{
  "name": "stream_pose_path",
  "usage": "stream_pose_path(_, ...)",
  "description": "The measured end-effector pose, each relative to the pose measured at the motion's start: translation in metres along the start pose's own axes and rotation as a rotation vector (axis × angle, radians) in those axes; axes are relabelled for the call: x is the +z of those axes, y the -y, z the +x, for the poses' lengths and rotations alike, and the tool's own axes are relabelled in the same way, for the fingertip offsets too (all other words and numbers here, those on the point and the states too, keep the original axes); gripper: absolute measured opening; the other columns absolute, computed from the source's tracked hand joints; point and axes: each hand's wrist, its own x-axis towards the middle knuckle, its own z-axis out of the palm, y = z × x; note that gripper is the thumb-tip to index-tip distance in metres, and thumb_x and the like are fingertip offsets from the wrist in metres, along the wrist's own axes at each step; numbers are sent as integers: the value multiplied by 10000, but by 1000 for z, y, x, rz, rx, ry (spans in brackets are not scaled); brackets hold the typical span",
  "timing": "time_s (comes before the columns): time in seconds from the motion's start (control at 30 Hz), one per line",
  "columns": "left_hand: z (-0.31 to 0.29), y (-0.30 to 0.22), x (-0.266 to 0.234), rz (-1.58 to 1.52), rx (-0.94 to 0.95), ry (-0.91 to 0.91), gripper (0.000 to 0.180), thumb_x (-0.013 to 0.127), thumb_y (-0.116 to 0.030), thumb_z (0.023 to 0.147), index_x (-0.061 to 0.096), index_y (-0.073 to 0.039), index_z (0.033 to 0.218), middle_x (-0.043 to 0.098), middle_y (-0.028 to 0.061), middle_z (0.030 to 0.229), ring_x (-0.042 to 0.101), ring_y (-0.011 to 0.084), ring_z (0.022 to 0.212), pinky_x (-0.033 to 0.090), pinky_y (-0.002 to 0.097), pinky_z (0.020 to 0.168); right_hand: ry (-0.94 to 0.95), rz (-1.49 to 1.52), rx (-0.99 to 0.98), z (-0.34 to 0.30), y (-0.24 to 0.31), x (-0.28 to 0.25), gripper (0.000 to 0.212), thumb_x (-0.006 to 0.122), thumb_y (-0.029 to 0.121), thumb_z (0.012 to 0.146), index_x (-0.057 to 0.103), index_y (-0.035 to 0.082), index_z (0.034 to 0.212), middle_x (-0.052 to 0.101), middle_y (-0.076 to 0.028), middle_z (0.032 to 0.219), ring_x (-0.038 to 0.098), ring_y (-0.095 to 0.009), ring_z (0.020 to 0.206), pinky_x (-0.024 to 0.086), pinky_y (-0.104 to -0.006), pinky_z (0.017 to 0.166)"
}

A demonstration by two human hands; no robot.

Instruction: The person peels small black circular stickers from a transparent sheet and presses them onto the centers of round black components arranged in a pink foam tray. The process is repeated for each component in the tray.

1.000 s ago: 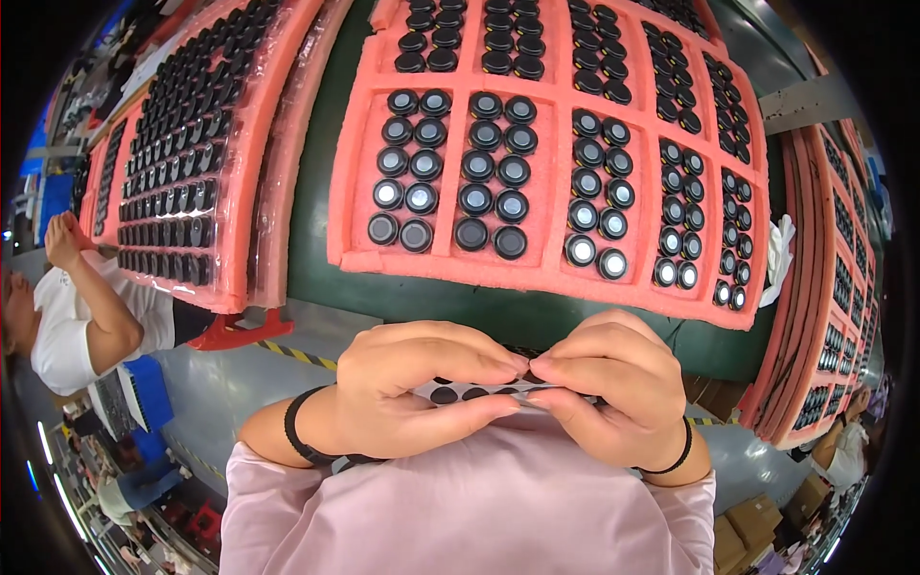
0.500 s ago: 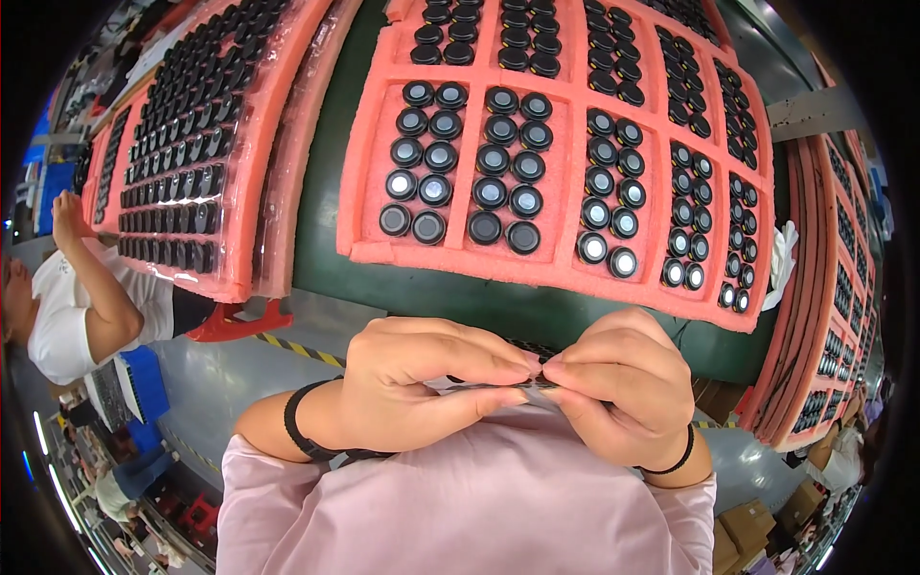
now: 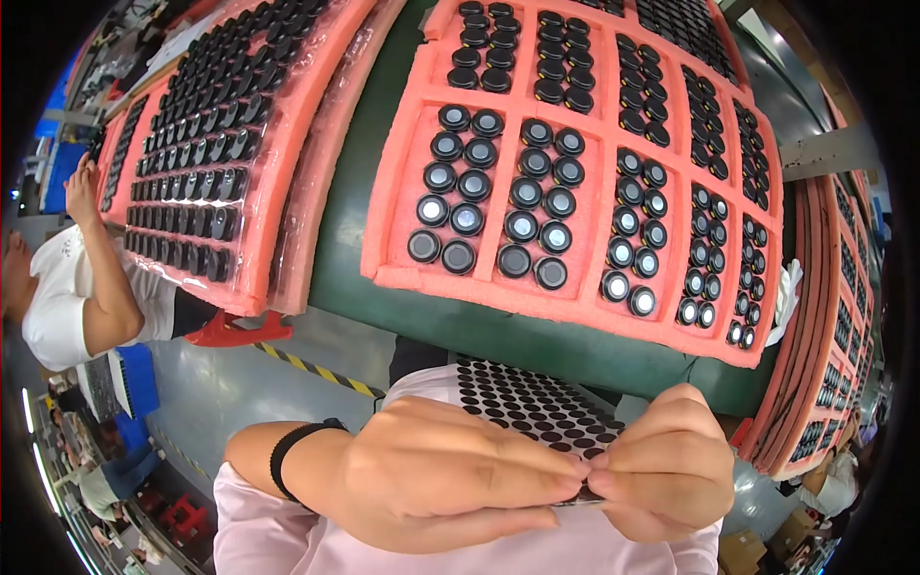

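Observation:
A pale sheet covered in rows of black round stickers (image 3: 529,401) hangs between my hands, below the table's front edge. My left hand (image 3: 446,471) is closed on its near edge, fingers pressed together. My right hand (image 3: 668,467) pinches the same edge, its fingertips meeting those of the left. Whatever lies right between the fingertips is hidden. Beyond them sits a pink foam tray (image 3: 388,251) with several compartments of round black parts. Many parts in the near compartments have shiny, pale centres, while the two nearest in each of the two left columns look dark on top.
On the left stands another pink foam tray (image 3: 257,251) of black parts under clear plastic. Stacked pink trays (image 3: 767,412) rise at the right, beside a white cloth (image 3: 786,299). A co-worker in a white shirt (image 3: 59,305) is at the far left, near a red stool (image 3: 240,329).
My hands have come lower and slightly right, and the sheet has tilted so its dotted face shows. The view has shifted, moving the trays right and down in the picture.

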Motion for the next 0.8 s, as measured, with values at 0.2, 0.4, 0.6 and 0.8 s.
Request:
stream_pose_path(0.2, -6, -7, -13, -88, -144, 135, 328, 846, -57, 839, 733, 79, 1116, 758, 208, 1151, 769, 329, 996, 644, 360, 766, -43, 33, -68, 0, -3, 3, 220, 811, 22, 689, 764, 57, 902, 714, -31, 852, 607, -183, 694, 359, -324, 583)
stream_pose_path(0.4, -22, 12, -47, 28, 232, -77, 354, 764, -253, 936, 740, 9, 1172, 691, 188, 1296, 658, 434, 1162, 535, 530, 987, 67, 44, 29, 8, -5, -3, 276, 866, 30, 655, 770, 58, 912, 717, -15, 877, 635, -178, 711, 419, -304, 608)
stream_pose_path(0.6, -13, -4, -12, 121, -31, -394, 393, 827, -283, 872, 731, -56, 1178, 680, 151, 1316, 638, 369, 1202, 466, 511, 1033, 49, 26, 35, 7, -10, 7, 272, 858, 18, 659, 767, 46, 914, 709, -25, 850, 635, -198, 699, 443, -313, 604)
stream_pose_path(0.8, -7, 5, -8, 318, -53, 25, 398, 878, -177, 799, 735, -35, 1142, 757, 125, 1151, 718, 303, 1076, 489, 472, 1027, 15, 19, 15, 4, -11, 11, 264, 837, 19, 680, 762, 43, 931, 710, -34, 843, 637, -203, 691, 446, -319, 599)
